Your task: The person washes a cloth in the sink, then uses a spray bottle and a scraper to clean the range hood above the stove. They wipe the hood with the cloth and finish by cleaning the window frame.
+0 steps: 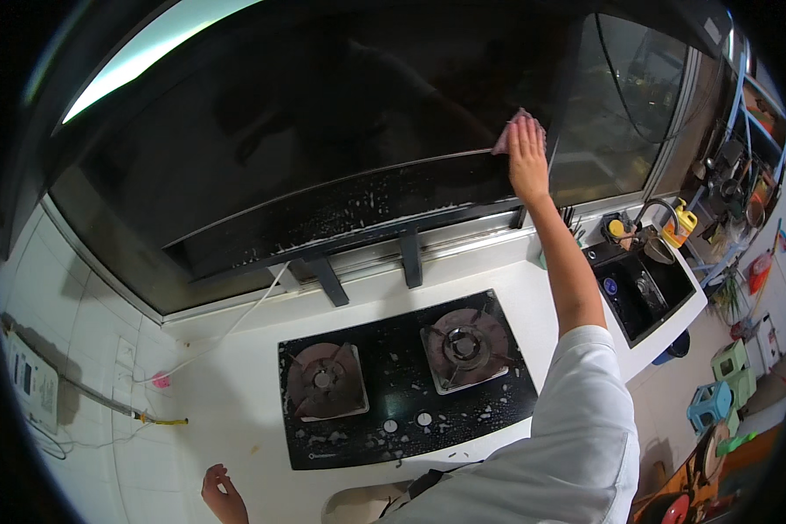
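My right hand [528,160] presses a pink cloth [515,134] flat against the black glossy front panel of a range hood [340,144], near its right end. White foam and droplets cling to the hood's lower strip [367,203]. Below the hood, a black glass two-burner gas cooktop [390,373] is set in the white countertop [226,393], with suds scattered over it. My left hand [224,494] hangs at the bottom left, near the counter's front edge. Its fingers are loosely curled with a gap at the thumb, and nothing shows in it.
At right, a black sink [642,288] has a curved faucet [658,206] and a yellow bottle [680,224] beside it. A white cable [236,322] runs from hood to left wall. A hose end [170,421] juts over the counter. Plastic stools [709,405] stand on the floor.
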{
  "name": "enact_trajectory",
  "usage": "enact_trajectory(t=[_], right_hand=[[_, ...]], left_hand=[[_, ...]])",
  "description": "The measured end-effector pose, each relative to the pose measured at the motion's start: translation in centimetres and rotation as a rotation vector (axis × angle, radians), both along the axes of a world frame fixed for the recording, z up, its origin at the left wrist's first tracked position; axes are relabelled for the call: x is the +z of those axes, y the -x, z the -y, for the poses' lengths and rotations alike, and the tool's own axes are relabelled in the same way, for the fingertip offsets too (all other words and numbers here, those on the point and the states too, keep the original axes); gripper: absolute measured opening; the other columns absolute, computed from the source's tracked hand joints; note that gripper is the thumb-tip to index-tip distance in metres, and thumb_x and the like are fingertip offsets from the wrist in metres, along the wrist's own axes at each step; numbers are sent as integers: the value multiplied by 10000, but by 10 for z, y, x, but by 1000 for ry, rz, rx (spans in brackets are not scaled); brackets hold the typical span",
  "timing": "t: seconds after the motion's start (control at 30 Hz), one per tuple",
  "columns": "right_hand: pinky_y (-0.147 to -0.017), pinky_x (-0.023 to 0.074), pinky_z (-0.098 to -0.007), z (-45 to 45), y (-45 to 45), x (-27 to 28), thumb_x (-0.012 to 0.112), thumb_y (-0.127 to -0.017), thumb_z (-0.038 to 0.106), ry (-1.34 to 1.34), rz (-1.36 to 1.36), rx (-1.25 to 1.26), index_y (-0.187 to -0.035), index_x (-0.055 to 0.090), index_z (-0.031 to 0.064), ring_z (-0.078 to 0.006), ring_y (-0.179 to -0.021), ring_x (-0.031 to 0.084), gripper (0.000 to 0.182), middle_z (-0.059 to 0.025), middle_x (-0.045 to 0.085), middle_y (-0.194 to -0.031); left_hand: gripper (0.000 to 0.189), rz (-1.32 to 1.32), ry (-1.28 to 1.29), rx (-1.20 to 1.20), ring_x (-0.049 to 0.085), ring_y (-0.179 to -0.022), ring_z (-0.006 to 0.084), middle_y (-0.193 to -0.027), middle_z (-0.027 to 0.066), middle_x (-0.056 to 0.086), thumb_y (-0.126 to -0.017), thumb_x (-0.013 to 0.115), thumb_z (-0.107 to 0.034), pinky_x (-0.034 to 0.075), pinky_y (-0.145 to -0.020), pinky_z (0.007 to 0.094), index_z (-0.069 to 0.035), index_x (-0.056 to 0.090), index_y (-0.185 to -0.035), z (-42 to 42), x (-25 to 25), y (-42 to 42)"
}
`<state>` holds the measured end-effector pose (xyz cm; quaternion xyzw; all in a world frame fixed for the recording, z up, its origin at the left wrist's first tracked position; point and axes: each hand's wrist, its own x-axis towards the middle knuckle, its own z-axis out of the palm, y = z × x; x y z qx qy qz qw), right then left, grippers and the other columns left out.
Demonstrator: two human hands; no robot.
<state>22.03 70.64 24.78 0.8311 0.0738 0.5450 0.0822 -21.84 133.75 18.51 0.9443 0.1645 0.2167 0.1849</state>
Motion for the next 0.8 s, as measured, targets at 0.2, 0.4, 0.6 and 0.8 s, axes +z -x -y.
enact_trajectory(t=[0.2,0.4,0.6,0.8], right_hand=[[-1057,306,-362,56,37,20,349,-800,-106,-502,335,394,-1391,285,-20,-376,-1289,355,601,-257,341,-1397],[-1071,268,-376,19,24,131,379,-798,-58,-638,419,658,-1382,322,2,-345,-1315,327,589,-218,358,-1405],[-1058,113,-595,-118,-30,163,513,-855,331,-489,627,218,-1414,272,50,-439,-1350,169,671,-251,192,-1469],[-1087,21,-574,-353,-25,181,521,-789,593,-351,326,473,-1419,286,77,-396,-1384,85,847,-222,143,-1491]], left_hand=[[217,-1,9,20,636,-820,295,-925,182,659,-842,481,-2,506,-666,365,45,632,-992,5,-15,3],[212,15,6,-10,636,-811,310,-912,186,658,-874,468,-53,514,-681,365,47,635,-957,9,-11,3],[209,-7,14,95,641,-817,310,-916,195,657,-876,475,-62,517,-688,366,49,637,-948,-27,-30,38],[200,-53,72,249,646,-835,299,-926,192,662,-847,486,-18,520,-706,357,47,644,-950,-61,-31,68]])
